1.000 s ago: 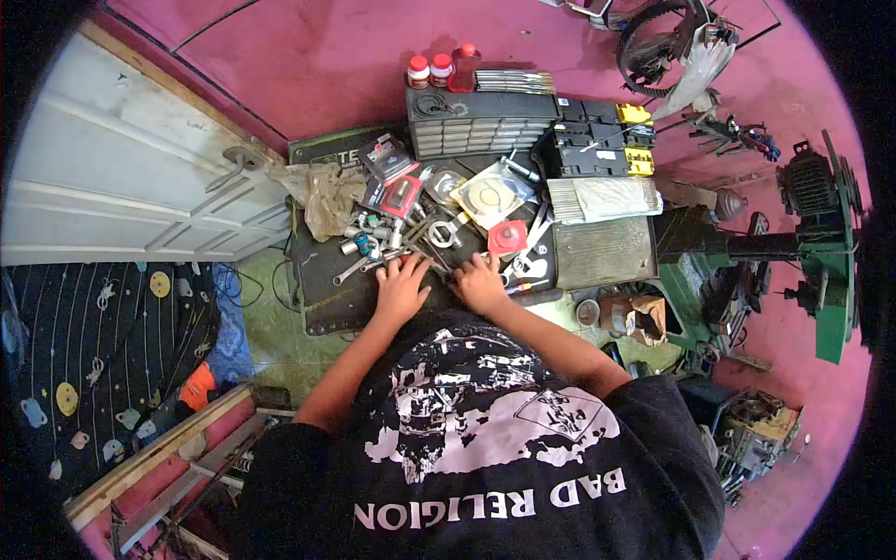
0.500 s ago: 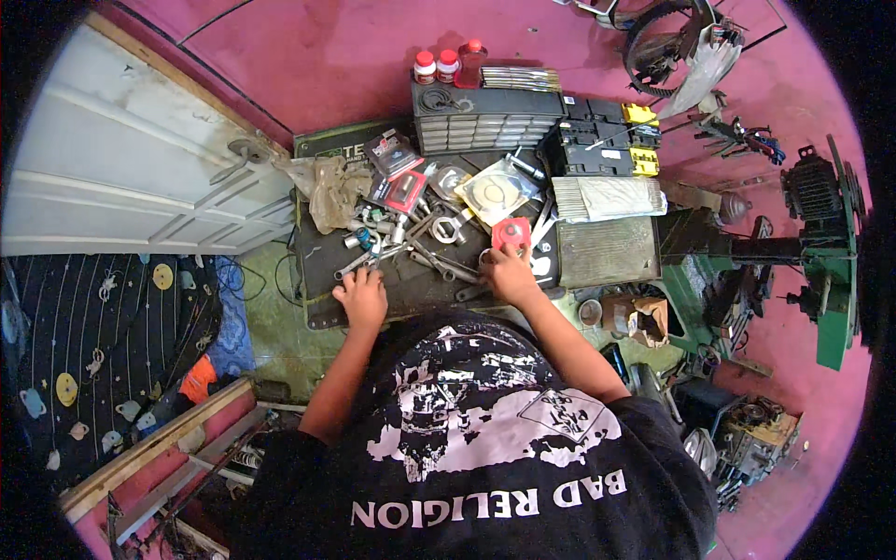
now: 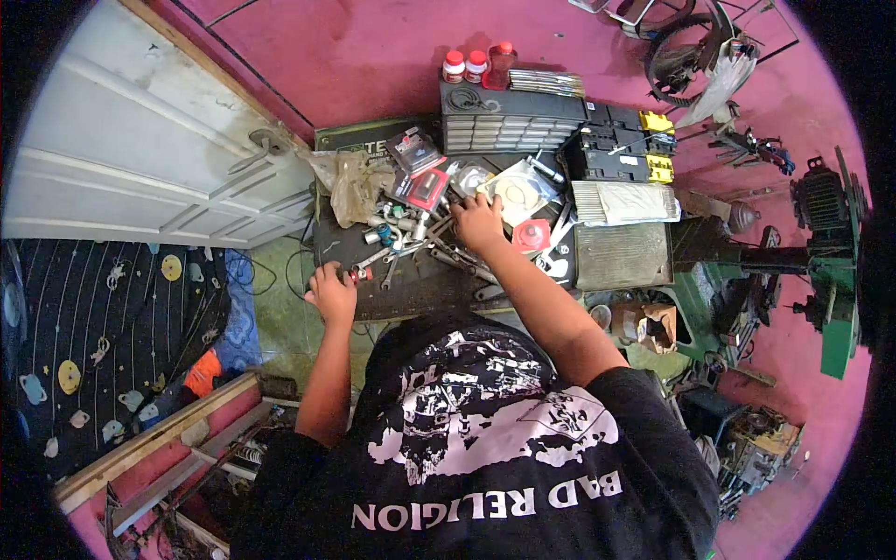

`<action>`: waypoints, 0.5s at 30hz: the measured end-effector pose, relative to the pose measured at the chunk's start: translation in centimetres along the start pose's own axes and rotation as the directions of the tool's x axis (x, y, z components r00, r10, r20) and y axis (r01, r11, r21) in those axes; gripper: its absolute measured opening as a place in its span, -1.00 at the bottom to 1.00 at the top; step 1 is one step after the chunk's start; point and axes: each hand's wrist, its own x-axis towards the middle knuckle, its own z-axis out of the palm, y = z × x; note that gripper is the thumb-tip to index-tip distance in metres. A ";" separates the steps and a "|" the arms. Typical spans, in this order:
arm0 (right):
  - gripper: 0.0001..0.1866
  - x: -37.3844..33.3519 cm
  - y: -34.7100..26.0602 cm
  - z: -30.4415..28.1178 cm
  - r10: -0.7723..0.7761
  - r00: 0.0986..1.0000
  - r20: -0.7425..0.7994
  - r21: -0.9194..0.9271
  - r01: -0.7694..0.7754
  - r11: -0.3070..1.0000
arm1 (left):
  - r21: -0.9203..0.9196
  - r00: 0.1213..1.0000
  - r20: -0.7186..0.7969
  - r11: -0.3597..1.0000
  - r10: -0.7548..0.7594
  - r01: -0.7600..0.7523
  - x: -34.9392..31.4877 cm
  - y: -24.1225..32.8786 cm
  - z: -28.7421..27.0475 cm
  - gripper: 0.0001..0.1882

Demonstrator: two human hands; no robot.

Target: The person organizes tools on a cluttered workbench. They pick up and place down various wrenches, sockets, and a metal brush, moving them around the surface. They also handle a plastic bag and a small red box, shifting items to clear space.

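My left hand is at the left front edge of the workbench, its fingers bent and apart. Just right of its fingertips lies a small red-ended piece. My right hand reaches over the middle of the tool pile, fingers spread and curving down; what lies under its palm is hidden. Beyond its fingers is a clear package with a yellowish ring. A red square packet lies right of my right wrist. Between the hands are several wrenches and metal sockets, some teal.
A crumpled brown plastic bag lies at the bench's left, with blister packs beside it. A grey drawer cabinet stands behind, near black-and-yellow cases. A white door is at left, a green machine at right.
My right hand has left the red packet and moved left and farther over the pile. My left hand has shifted left toward the bench edge. The whole view has shifted slightly.
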 end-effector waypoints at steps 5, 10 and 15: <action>-0.69 -0.3 -1.2 0.3 0.005 1.000 -0.011 -0.092 -0.006 0.996 | -0.099 0.991 0.045 0.988 0.128 -0.123 0.3 0.4 -0.3 -0.67; -0.68 -5.7 -0.7 -2.0 -0.078 0.995 -0.060 0.001 0.078 0.997 | -0.249 0.909 0.064 0.889 0.411 -0.384 -0.9 4.8 -0.1 -0.61; -0.64 -10.2 -0.6 -3.5 -0.051 0.964 -0.261 0.159 0.095 0.983 | -0.309 0.672 0.115 0.670 0.731 -0.675 -1.3 11.3 -0.2 -0.33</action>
